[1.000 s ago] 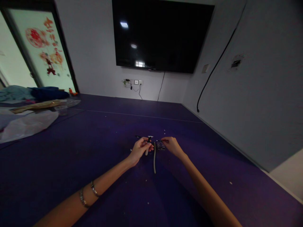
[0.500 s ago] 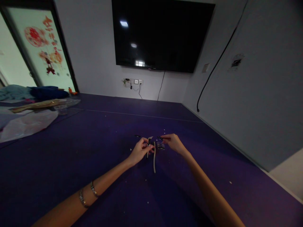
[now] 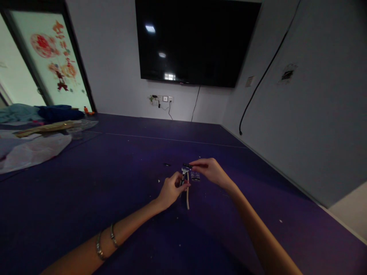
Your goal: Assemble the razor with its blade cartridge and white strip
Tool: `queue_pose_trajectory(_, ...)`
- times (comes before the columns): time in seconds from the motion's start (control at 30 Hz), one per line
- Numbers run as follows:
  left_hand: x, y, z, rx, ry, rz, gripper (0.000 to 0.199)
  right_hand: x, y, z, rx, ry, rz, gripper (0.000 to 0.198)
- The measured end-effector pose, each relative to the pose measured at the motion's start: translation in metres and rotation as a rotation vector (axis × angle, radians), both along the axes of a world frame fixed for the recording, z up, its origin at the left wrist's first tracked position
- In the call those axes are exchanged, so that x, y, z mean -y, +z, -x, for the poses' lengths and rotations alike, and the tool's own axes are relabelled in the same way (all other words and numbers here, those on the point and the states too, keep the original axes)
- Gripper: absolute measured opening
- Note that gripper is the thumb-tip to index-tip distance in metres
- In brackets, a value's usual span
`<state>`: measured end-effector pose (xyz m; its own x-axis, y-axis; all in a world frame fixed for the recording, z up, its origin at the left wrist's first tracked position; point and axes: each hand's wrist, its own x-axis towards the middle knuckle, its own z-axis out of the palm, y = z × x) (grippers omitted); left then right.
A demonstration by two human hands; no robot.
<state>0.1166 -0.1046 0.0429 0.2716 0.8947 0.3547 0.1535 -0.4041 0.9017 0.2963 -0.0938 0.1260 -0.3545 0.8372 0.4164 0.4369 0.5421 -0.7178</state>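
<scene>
My left hand (image 3: 169,191) is closed around a silver-and-black razor handle (image 3: 182,176) and holds it upright, its wide end at the top. Between the fingertips of my right hand (image 3: 208,168) is a small black razor head (image 3: 187,166), level and right at the top of the handle. Whether the two are joined I cannot tell. A clear case (image 3: 195,176) with dark parts in it lies just below my right hand. Behind the left fingers a thin pale strip (image 3: 187,198) rests on the purple surface. A small black piece (image 3: 167,164) lies beyond my left hand.
The purple surface (image 3: 120,172) carries scattered white scraps. At the left are a white plastic bag (image 3: 43,149), a yellowish flat package (image 3: 47,128) and dark blue cloth (image 3: 60,112). A black cable (image 3: 263,74) hangs on the right wall. A television (image 3: 197,42) is mounted ahead.
My right hand has brought the razor head left, onto or against the top of the razor handle. My left hand has tilted the handle more upright, so its silver end shows.
</scene>
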Motion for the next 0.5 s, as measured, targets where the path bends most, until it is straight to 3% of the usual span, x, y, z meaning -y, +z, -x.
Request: queue_pose_trajectory(0.5,0.0022,0.0047,0.0007,-0.103,0.045,-0.095,0.022,0.0099,0.0042,0.0077,0.011,0.051,-0.015,0.019)
